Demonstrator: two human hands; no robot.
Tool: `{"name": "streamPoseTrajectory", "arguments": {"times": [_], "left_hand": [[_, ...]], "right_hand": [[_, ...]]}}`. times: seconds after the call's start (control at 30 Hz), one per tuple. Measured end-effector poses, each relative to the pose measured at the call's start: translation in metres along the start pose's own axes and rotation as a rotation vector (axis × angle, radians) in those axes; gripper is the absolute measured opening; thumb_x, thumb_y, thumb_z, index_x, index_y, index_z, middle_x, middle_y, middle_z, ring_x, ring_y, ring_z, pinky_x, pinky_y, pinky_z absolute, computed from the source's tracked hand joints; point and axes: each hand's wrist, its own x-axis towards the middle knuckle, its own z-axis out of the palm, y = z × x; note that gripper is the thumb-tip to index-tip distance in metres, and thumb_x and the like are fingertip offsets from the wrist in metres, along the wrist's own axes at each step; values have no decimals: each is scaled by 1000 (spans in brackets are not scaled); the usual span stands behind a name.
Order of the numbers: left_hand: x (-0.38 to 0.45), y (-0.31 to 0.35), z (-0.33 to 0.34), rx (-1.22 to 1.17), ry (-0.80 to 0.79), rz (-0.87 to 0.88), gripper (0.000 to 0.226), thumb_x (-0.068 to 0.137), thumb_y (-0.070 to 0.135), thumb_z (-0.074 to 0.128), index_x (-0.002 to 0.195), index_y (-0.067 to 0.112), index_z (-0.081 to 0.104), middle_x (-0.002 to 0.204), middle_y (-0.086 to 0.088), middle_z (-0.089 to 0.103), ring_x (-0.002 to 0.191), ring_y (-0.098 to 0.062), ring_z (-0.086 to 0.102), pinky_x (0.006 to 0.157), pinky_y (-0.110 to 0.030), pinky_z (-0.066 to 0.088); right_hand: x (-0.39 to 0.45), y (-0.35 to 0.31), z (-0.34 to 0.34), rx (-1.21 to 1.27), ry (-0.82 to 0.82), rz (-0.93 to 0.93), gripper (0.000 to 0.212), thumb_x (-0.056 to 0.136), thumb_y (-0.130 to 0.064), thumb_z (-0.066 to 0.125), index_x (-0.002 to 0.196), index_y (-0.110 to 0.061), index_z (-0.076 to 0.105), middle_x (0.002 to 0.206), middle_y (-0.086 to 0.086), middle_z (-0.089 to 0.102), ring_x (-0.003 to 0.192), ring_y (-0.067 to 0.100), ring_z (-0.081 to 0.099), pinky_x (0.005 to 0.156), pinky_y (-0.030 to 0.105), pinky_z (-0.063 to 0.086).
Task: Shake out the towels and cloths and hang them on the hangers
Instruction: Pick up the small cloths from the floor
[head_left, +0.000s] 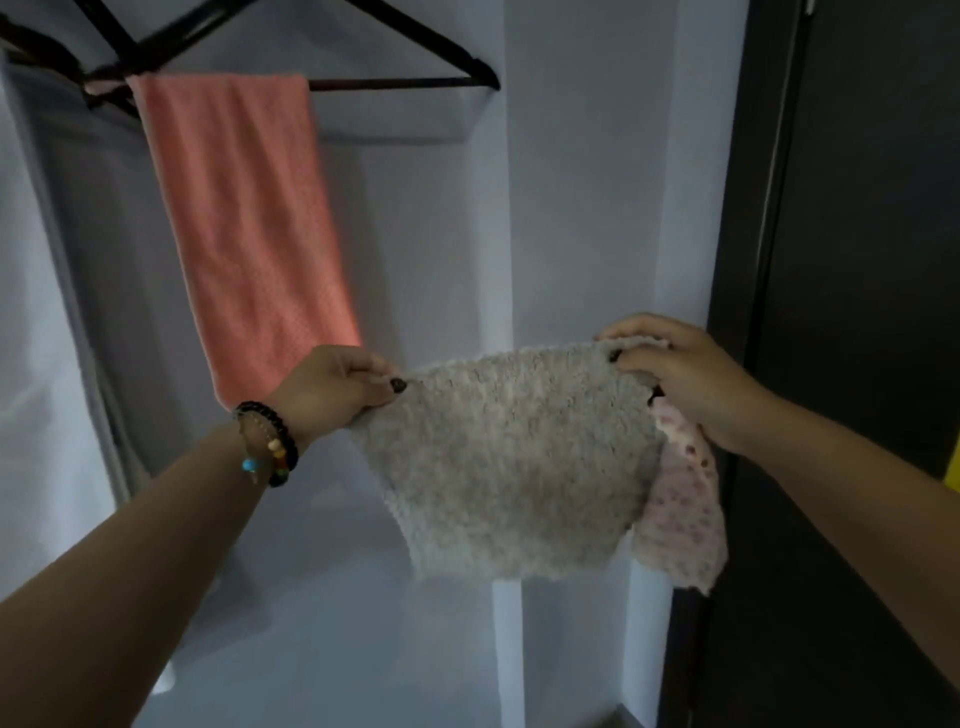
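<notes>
A fluffy grey-beige cloth hangs spread between my hands at mid-frame. My left hand pinches its top left corner, and my right hand grips its top right corner. Under my right hand a second pale pink speckled cloth also hangs, partly hidden behind the grey one. Up at the left, a salmon-pink towel is draped over the bar of a black hanger. The bar's right half is bare.
More black hangers crowd the top left corner. A pale wall lies behind everything. A dark door or cabinet panel runs down the right side, close to my right hand.
</notes>
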Motion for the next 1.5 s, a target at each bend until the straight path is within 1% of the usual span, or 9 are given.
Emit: {"name": "streamPoseTrajectory", "arguments": {"times": [0.3,0.53,0.67,0.77,1.0,1.1,1.17,1.37,1.5], "left_hand": [[64,33,73,-792,-59,-242,21,83,13,66,99,1,69,86,-14,68,75,-23,65,65,-28,55],[100,19,105,-466,384,-405,10,81,13,71,82,3,71,72,-12,66,55,-21,61,51,-25,49],[103,5,113,-667,423,-490,14,82,15,73,89,3,71,84,-13,72,68,-23,67,59,-28,55],[108,16,120,-715,402,-419,27,80,11,75,103,-3,68,88,-12,73,76,-22,68,63,-28,59],[115,49,116,-772,289,-215,25,82,-12,60,95,9,59,90,-13,66,75,-18,64,59,-21,56],[112,50,104,-784,260,-180,24,84,-10,58,107,-4,63,105,-18,66,81,-18,66,67,-20,58],[111,48,96,-785,277,-185,28,86,-6,57,113,-11,63,109,-18,68,82,-18,68,71,-19,57],[103,40,86,-687,325,-80,27,86,0,62,112,-7,65,103,-20,70,85,-25,67,72,-28,58],[96,42,78,-463,409,-5,15,84,6,69,98,5,74,96,-15,74,87,-27,70,79,-35,58]], "right_hand": [[99,19,1,88,-131,34,22,88,-2,57,105,-9,69,92,6,65,74,13,60,55,14,45],[185,51,-5,-73,-95,70,12,88,-5,55,85,-3,66,78,9,57,68,23,59,54,24,39],[198,77,-1,154,-276,270,21,91,1,51,76,-8,63,68,5,58,49,12,54,40,15,38],[193,65,12,313,-397,290,17,93,-1,51,99,-10,64,43,-5,55,28,1,46,29,13,32],[184,18,18,408,-513,-12,21,90,4,48,103,5,65,45,-7,56,27,2,44,31,9,30],[188,12,17,379,-647,-57,29,81,2,50,104,18,57,89,21,69,29,7,42,33,15,32],[188,12,16,334,-747,-106,20,80,6,46,97,12,56,107,15,71,31,14,39,36,18,35],[186,8,30,-81,-603,-467,9,88,-13,65,80,-14,64,73,3,73,47,-1,56,58,15,44],[190,4,40,-100,-528,-604,20,78,-20,77,66,-15,62,68,-6,52,44,2,41,55,17,36]]}}
